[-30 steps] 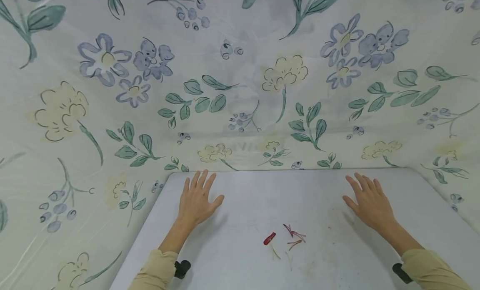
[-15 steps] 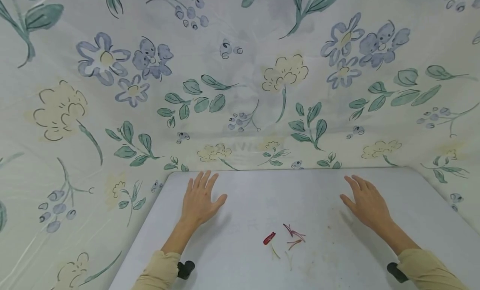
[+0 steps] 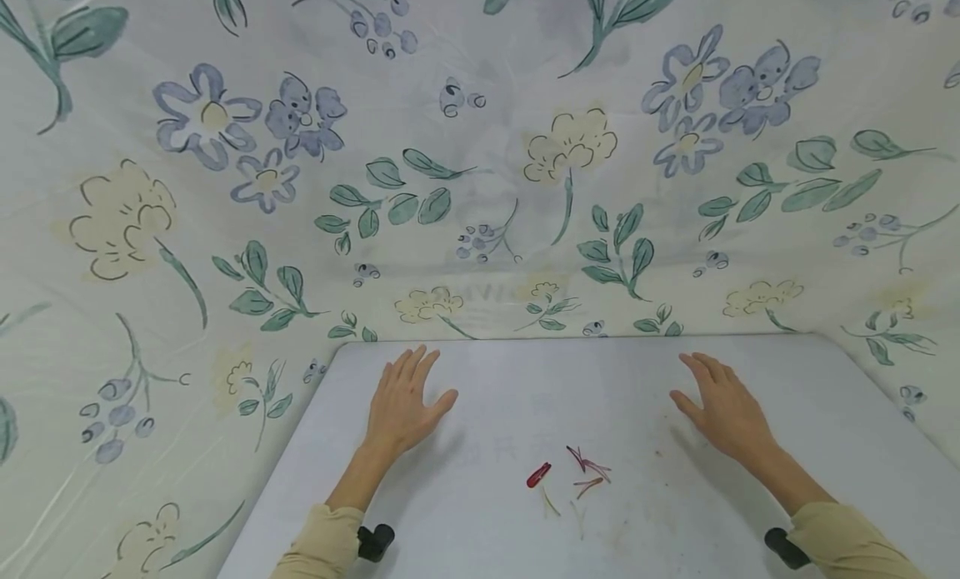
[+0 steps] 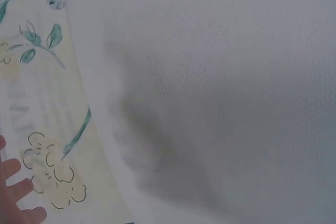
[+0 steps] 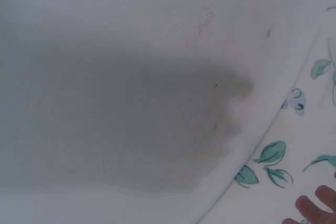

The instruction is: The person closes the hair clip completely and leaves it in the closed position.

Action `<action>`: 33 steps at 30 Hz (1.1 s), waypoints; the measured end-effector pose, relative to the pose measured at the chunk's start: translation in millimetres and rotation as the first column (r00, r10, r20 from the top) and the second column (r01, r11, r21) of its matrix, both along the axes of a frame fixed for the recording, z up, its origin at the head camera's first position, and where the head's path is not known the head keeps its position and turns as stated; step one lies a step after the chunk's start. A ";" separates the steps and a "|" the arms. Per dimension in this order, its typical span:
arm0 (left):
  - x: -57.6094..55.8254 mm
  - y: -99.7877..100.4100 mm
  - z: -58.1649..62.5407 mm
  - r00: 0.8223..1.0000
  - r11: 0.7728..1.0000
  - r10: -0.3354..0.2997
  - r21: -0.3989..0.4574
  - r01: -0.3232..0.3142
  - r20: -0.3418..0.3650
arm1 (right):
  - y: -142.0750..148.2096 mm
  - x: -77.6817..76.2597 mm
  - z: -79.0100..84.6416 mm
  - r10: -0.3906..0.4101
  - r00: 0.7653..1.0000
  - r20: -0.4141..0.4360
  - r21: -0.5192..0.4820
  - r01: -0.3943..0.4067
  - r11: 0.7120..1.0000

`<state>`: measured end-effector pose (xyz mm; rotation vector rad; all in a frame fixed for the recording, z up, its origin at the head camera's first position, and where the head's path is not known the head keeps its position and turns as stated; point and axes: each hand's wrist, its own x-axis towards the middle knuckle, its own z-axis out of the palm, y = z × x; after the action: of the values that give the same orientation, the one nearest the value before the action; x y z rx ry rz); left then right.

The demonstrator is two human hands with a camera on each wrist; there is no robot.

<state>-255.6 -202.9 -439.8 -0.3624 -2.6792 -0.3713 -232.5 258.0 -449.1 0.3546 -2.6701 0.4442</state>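
My left hand (image 3: pixel 401 404) hovers over the left part of the white tabletop (image 3: pixel 517 396), its fingers extended and thumb spread. Across from it my right hand (image 3: pixel 723 408) is also held above the surface, fingers extended. Neither hand holds anything. Between them, nearer the front, lies a small red elongated piece (image 3: pixel 538 476) with a pale mark on it. To its right are several thin dark-red strips (image 3: pixel 588 466), and below it a thin yellowish strand (image 3: pixel 551 502). Fingertips (image 4: pixel 21 188) show at the left wrist view's lower left, and others (image 5: pixel 310 208) at the right wrist view's lower right.
A pale floral sheet (image 3: pixel 495 212) hangs behind and beside the table, meeting its back edge. Small brownish specks and stains (image 3: pixel 618 533) mark the tabletop at right of centre. Dark wrist cameras (image 3: pixel 375 542) sit at both sleeve cuffs.
Both hands have drifted slightly inward, toward each other, and a little toward the front. The small red piece and the strips have stayed where they were.
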 end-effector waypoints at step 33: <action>4.7 9.5 -8.3 0.998 0.989 -0.065 0.137 0.062 0.022 | -12.7 6.4 -0.3 -0.011 0.992 0.127 -0.114 0.026 0.993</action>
<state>-250.9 -193.5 -448.1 -0.4046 -2.6544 -0.5790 -226.1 245.3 -449.4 0.2755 -2.7515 0.6325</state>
